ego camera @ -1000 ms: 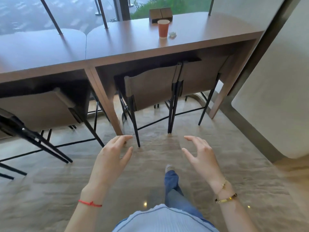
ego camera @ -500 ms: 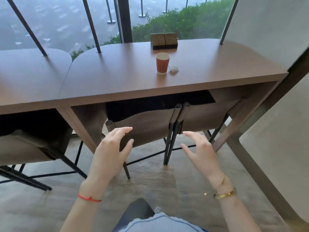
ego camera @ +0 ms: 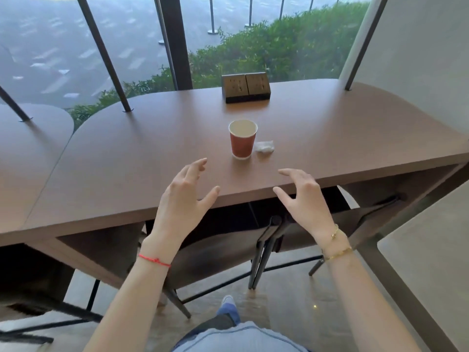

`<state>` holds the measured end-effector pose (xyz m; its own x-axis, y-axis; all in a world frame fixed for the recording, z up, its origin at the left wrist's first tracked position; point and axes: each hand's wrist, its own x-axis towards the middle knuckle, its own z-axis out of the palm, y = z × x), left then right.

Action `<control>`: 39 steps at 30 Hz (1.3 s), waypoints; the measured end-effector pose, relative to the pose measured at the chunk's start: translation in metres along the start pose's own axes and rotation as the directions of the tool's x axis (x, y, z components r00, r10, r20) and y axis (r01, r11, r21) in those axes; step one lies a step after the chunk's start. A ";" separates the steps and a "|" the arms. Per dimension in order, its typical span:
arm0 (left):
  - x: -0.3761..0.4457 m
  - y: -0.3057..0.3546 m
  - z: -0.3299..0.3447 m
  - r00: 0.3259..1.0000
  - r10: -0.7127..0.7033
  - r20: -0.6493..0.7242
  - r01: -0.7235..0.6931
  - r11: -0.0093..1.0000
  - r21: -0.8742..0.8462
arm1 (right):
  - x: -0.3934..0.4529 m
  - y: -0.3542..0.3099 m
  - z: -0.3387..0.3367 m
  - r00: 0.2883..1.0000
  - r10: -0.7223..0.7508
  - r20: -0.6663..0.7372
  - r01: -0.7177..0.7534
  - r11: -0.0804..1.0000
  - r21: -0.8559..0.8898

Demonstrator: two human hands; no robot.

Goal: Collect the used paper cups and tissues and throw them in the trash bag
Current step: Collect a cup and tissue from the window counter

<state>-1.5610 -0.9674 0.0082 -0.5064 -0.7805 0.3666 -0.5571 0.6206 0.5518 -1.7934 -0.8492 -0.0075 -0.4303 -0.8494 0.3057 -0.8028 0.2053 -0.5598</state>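
Red paper cup [ego camera: 243, 139] stands upright on the brown table [ego camera: 127, 161], a crumpled white tissue [ego camera: 264, 146] just beside it on its right. Since a second ago I have closed in: the cup sat far off across the tabletop then, and now both my hands reach over the near edge. My left hand [ego camera: 184, 199] hovers with fingers spread and loosely bent, holding nothing, its fingertips short of the cup. My right hand [ego camera: 303, 196] is likewise spread and empty, nearer the tissue's side. I judge collection is about to start; nothing is picked up yet, and no trash bag shows in view.
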 end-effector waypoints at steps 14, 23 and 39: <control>0.127 -0.012 0.070 0.990 -0.069 0.126 0.079 0.994 -0.074 | 0.136 0.031 0.044 0.996 0.044 0.072 -0.039 0.997 -0.069; 0.141 0.010 0.093 0.985 -0.160 0.066 0.170 0.967 -0.188 | 0.148 0.052 0.051 0.999 -0.026 0.039 0.028 0.999 -0.045; 0.027 0.022 0.037 0.910 -0.365 -0.196 0.349 0.931 -0.110 | 0.093 0.030 0.029 0.958 -0.242 0.156 0.209 0.957 0.203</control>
<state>-1.6106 -0.9722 0.0025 -0.1285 -0.9516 0.2792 -0.6233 0.2964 0.7236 -1.8455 -0.9365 -0.0182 -0.1532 -0.9389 0.3083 -0.7740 -0.0800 -0.6281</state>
